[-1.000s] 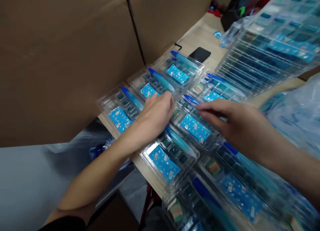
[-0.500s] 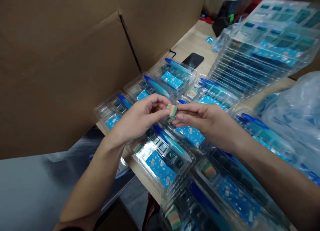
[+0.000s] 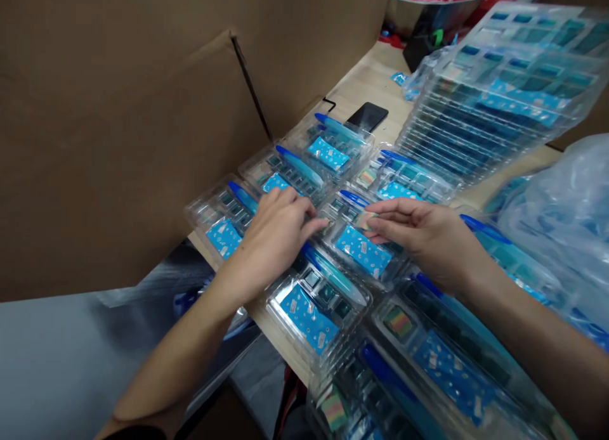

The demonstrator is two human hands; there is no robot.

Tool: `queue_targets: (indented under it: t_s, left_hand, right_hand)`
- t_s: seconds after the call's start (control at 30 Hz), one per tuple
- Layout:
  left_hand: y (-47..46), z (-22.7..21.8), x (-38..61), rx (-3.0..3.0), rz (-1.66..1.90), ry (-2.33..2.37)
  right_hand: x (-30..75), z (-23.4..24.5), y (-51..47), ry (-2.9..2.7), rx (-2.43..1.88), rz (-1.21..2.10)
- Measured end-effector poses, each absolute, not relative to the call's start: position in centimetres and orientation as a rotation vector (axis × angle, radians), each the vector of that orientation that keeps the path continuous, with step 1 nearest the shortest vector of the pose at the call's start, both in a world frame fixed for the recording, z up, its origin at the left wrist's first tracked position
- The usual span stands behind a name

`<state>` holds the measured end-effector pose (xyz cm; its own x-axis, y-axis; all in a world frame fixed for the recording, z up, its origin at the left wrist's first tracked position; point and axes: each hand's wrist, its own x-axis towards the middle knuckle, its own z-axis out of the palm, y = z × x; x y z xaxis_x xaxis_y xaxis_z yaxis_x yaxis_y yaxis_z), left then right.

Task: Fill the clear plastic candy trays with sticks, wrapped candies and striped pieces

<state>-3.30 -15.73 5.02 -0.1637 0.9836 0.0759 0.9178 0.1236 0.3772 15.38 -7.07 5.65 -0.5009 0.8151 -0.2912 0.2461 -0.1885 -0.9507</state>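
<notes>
Small striped pieces in pastel green, yellow and pink, their kind unclear, are handled over clear plastic trays. My right hand point(image 3: 419, 237) is closed, pinching one striped piece point(image 3: 367, 220) between thumb and fingers above the middle tray point(image 3: 333, 207). My left hand point(image 3: 283, 231) is curled, its thumb and fingertips low at that tray's left end; whatever they hold is hidden. A blue-capped pen point(image 3: 354, 199) and a blue patterned packet point(image 3: 364, 250) lie in the middle tray. In the nearer tray point(image 3: 273, 307) are a blue packet point(image 3: 307, 318) and a blue pen point(image 3: 335, 276).
Several similar filled trays point(image 3: 328, 151) cover the wooden table point(image 3: 361, 72). A tall stack of trays point(image 3: 480, 123) leans at the back right, beside a clear plastic bag point(image 3: 561, 205). A phone point(image 3: 368, 115) lies behind. Large cardboard point(image 3: 143, 142) stands along the left.
My hands, which were together at the striped pieces, have parted. The left has moved down to the middle tray's left end; the right has shifted right, still holding a striped piece.
</notes>
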Motion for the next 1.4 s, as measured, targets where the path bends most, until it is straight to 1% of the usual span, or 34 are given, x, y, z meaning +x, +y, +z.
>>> queue_targets:
  t_s: [0.07, 0.17, 0.23, 0.3, 0.43, 0.5, 0.57, 0.7, 0.77, 1.0, 1.17, 1.3, 1.4]
  left_hand:
    - [-15.6, 4.8, -2.5, 1.946, 0.297, 2.213]
    - [-15.3, 4.7, -1.8, 1.952, 0.178, 2.190]
    - [-15.1, 4.8, -1.9, 1.925, 0.267, 2.185]
    - [-15.1, 5.1, -2.4, 1.816, 0.484, 2.122]
    - [-15.7, 5.9, -2.8, 1.461, 0.965, 1.708]
    - [-16.2, 6.2, -2.4, 1.355, 1.124, 1.578]
    - [-16.8, 6.5, -1.8, 1.320, 1.212, 1.547]
    - [-17.7, 6.8, -1.1, 1.405, 1.274, 1.586]
    - [-18.0, 6.8, -1.1, 1.462, 1.294, 1.582]
    - [-18.6, 6.8, -1.7, 1.442, 1.260, 1.422]
    - [-18.8, 6.7, -1.4, 1.363, 1.343, 1.434]
    - [-18.7, 6.8, -1.0, 1.436, 1.383, 1.442]
    - [-18.7, 6.9, -1.0, 1.464, 1.390, 1.431]
  right_hand:
    - [15.8, 5.0, -7.0, -1.636, -1.235, 1.754]
    - [16.1, 4.3, -6.9, -1.656, -1.214, 1.749]
    - [16.1, 4.2, -6.9, -1.688, -1.204, 1.726]
    - [16.1, 4.5, -7.0, -1.720, -1.178, 1.705]
    - [16.0, 5.8, -8.0, -1.723, -0.982, 1.724]
    - [15.7, 6.4, -8.7, -1.706, -0.872, 1.726]
    - [15.6, 6.9, -9.5, -1.731, -0.815, 1.655]
    - [15.6, 7.0, -10.4, -1.856, -0.809, 1.386]
    - [15.9, 7.0, -10.6, -1.904, -0.781, 1.307]
    - [16.1, 7.2, -10.8, -1.980, -0.715, 1.187]
    - [16.1, 7.3, -11.4, -2.035, -0.661, 1.083]
    - [16.0, 7.4, -11.5, -2.008, -0.699, 1.101]
    - [16.0, 7.6, -11.3, -1.987, -0.763, 1.282]
